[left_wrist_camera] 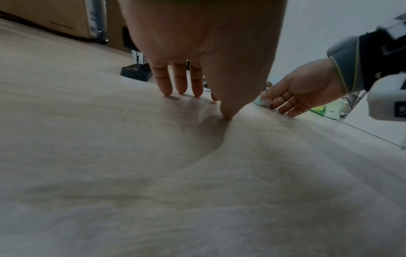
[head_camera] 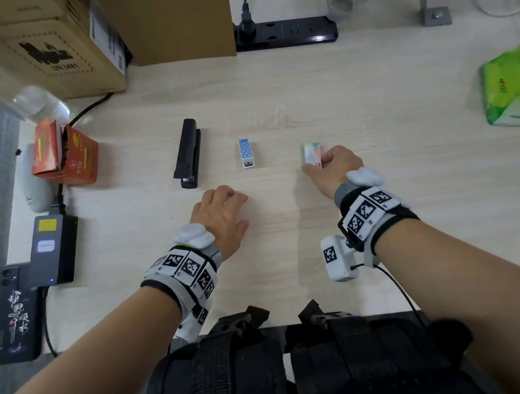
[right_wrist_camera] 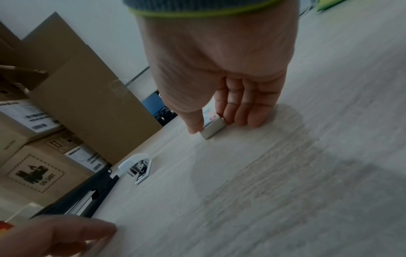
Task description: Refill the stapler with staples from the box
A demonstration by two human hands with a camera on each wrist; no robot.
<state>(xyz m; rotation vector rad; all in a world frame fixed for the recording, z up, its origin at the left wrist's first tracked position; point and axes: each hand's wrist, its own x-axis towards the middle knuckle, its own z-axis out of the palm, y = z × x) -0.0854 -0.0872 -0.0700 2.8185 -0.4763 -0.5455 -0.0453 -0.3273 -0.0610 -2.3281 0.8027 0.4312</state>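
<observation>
Her right hand (head_camera: 332, 167) pinches the small staple box (head_camera: 312, 154), seemingly still on the desk (head_camera: 369, 101); left hand (head_camera: 221, 214) rests open, fingertips down.

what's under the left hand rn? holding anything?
Nothing. In the left wrist view the left hand arches over bare desk, fingertips touching the wood. The right hand pinches the small staple box; its contents are hidden.
</observation>
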